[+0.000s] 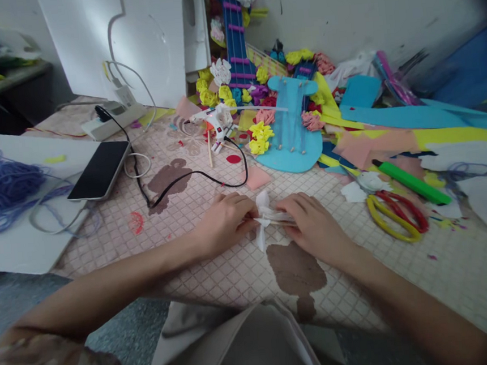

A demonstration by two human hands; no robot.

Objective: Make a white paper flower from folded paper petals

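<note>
My left hand (223, 221) and my right hand (310, 222) meet low over the checked tablecloth (218, 281). Both pinch a small white strip of foam or paper (266, 217) that is folded and rolled between the fingertips. One end of the strip sticks up, another hangs down toward the cloth. A thin pale stick seems to lie along the strip under my right fingers.
A glue gun (219, 122) with a black cord lies behind my hands, near a light-blue guitar cut-out (293, 138) with paper flowers. Yellow-red scissors (395, 214) and a green marker (409, 182) lie right. A phone (99, 169), purple yarn (1, 189) and a power strip (112, 123) are left.
</note>
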